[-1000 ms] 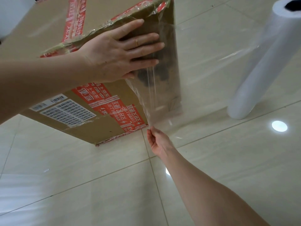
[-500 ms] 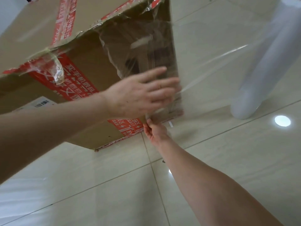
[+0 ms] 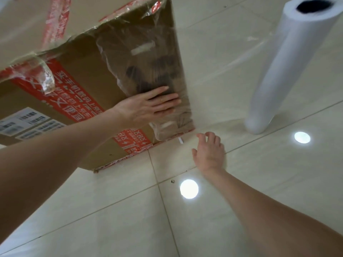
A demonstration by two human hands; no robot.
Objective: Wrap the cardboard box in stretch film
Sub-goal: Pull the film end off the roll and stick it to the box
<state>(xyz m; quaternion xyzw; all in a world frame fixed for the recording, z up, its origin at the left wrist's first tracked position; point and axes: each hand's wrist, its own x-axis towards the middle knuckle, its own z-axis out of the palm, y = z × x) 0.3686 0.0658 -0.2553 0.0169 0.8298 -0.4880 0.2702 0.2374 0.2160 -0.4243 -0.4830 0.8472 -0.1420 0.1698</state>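
Left hand (image 3: 148,106) flat, pressing film (image 3: 148,62) onto box (image 3: 83,93); right hand (image 3: 208,153) slack, empty, by box corner; roll (image 3: 287,67) upright nearby.

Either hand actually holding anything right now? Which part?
Nothing gripped. Left hand presses flat on the clear stretch film covering one side of the brown cardboard box. Right hand, fingers loosely curled, seems empty beside the box's bottom corner.

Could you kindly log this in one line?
left hand flat on filmed brown cardboard box | right hand open | white film roll standing
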